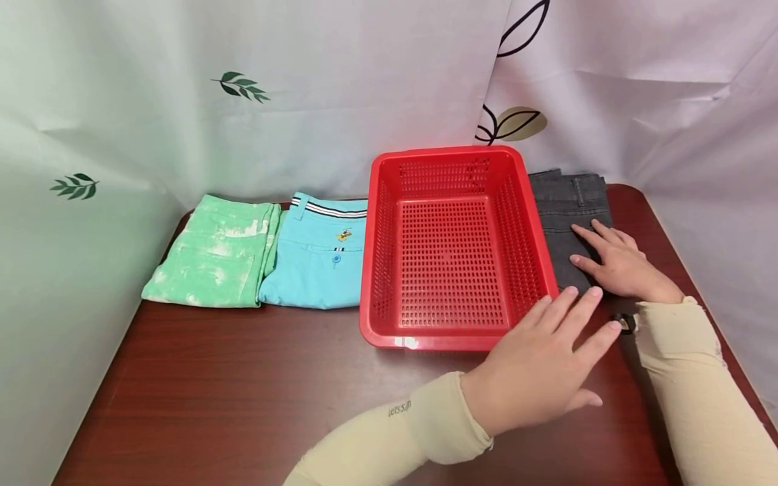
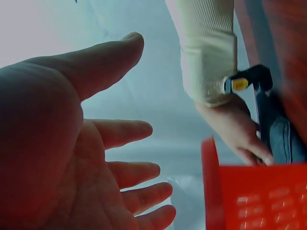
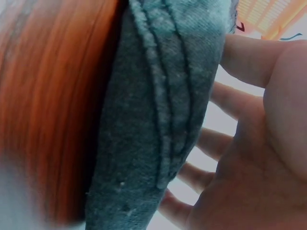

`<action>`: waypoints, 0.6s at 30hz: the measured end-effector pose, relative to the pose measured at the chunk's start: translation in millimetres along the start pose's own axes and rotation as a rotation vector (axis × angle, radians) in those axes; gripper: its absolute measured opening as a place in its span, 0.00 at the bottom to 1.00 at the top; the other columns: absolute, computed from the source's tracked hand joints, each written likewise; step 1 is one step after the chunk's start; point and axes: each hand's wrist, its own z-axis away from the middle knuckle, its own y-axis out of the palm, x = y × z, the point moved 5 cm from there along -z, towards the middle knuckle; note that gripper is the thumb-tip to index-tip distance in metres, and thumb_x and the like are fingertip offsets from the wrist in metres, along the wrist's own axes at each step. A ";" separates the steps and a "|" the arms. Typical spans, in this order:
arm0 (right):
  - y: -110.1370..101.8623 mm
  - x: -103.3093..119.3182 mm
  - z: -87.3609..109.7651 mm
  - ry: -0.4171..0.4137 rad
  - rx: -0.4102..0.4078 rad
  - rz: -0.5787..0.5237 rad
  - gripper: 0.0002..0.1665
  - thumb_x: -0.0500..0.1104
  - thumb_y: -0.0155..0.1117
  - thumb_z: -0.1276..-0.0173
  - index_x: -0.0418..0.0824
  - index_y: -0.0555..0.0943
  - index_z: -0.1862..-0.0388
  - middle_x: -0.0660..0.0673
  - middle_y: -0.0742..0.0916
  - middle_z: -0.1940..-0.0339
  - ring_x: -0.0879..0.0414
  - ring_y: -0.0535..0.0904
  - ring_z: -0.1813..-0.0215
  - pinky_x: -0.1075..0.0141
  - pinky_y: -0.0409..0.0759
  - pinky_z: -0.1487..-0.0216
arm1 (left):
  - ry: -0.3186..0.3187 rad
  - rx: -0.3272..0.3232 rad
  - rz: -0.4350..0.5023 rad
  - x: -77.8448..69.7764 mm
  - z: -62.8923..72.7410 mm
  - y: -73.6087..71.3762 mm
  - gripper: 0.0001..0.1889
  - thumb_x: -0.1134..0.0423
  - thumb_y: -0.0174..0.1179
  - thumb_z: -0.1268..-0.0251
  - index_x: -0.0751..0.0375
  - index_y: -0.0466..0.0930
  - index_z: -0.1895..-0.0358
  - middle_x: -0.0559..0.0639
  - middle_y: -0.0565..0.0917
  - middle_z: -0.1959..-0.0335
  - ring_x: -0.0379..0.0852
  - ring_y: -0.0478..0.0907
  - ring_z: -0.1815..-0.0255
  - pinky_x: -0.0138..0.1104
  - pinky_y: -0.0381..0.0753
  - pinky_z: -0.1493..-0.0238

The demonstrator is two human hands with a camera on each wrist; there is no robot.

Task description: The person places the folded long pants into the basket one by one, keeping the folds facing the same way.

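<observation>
My right hand [image 1: 620, 266] rests with spread fingers on the folded dark grey jeans [image 1: 574, 196], right of the basket. In the right wrist view, the folded edge and double seam of the jeans [image 3: 158, 105] show beside the palm and fingers [image 3: 268, 91]. Nearer the camera, my left hand [image 1: 537, 361] is held with fingers extended and apart, holding nothing. In the head view it overlaps the front right corner of the red plastic basket [image 1: 446, 339]. The basket hides the left part of the jeans.
Left of the basket lie folded light blue shorts [image 1: 319, 277] with a striped waistband, partly hidden by the basket. A folded green and white garment [image 1: 206, 263] lies at the far left. All are on a dark red wooden table [image 1: 243, 391], with patterned curtains [image 1: 334, 88] behind.
</observation>
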 end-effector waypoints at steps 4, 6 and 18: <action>1.1 -0.8 -0.8 -0.011 -0.008 -0.003 0.41 0.52 0.51 0.20 0.34 0.50 0.19 0.21 0.49 0.22 0.19 0.41 0.26 0.20 0.49 0.41 | 0.033 -0.021 -0.013 -9.7 -0.8 3.9 0.45 0.27 0.55 0.38 0.46 0.61 0.22 0.59 0.56 0.20 0.56 0.55 0.22 0.43 0.53 0.23; 1.4 -1.1 -0.9 -0.019 -0.013 0.001 0.41 0.52 0.51 0.20 0.34 0.51 0.19 0.20 0.49 0.23 0.19 0.42 0.26 0.21 0.49 0.41 | 0.035 -0.019 -0.008 -13.5 -1.8 7.1 0.45 0.27 0.56 0.38 0.46 0.62 0.22 0.59 0.56 0.21 0.56 0.56 0.22 0.43 0.54 0.23; 3.1 -2.6 -0.8 -0.059 -0.046 0.014 0.39 0.49 0.52 0.20 0.31 0.53 0.21 0.18 0.51 0.24 0.18 0.43 0.27 0.25 0.47 0.35 | 0.010 0.020 -0.027 -28.4 -10.2 26.5 0.43 0.30 0.57 0.36 0.50 0.63 0.24 0.61 0.58 0.22 0.57 0.55 0.21 0.44 0.53 0.23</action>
